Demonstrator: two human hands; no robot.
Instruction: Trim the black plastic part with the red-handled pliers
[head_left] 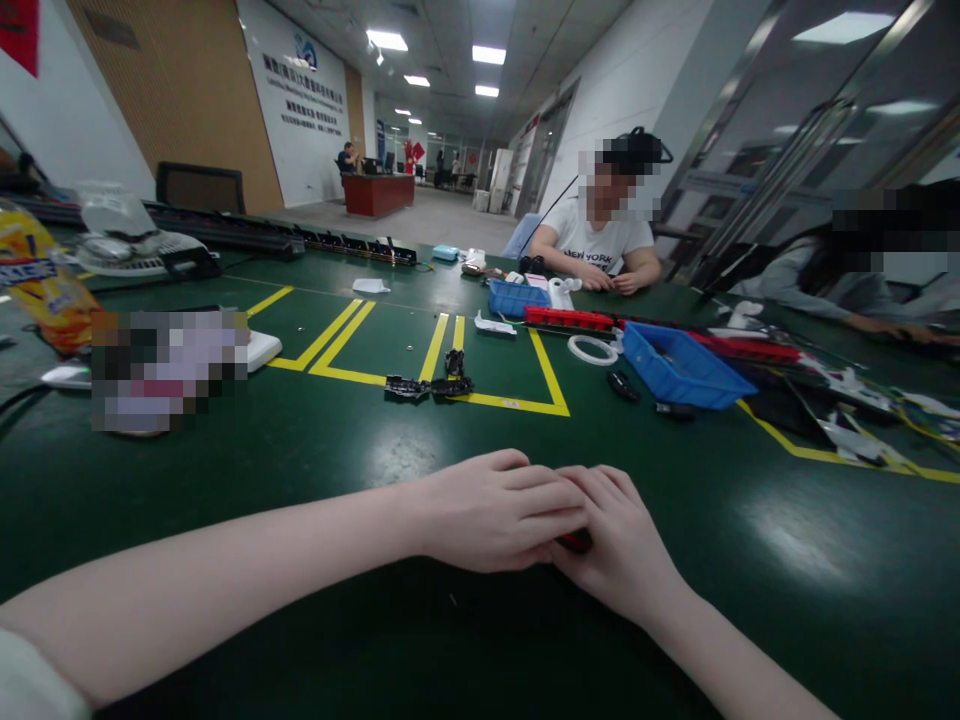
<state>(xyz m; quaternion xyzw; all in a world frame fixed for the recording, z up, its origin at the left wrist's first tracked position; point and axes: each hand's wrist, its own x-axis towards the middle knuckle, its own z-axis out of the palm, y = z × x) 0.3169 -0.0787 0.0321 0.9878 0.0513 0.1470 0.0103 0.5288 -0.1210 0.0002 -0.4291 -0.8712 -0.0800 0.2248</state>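
Observation:
My left hand (495,512) and my right hand (624,540) meet low over the green table (315,640), fingers closed together. Between them shows a sliver of a small red-and-black part (576,541); the rest of it is hidden by the fingers, so its kind cannot be made out. Beyond my hands, several small black plastic pieces (405,387) lie at the front yellow tape line.
Yellow tape (551,375) marks out boxes on the table. To the right are a blue bin (686,365), a white ring (592,349) and red strips (574,320). A snack bag (45,275) stands left. A co-worker (600,235) sits opposite.

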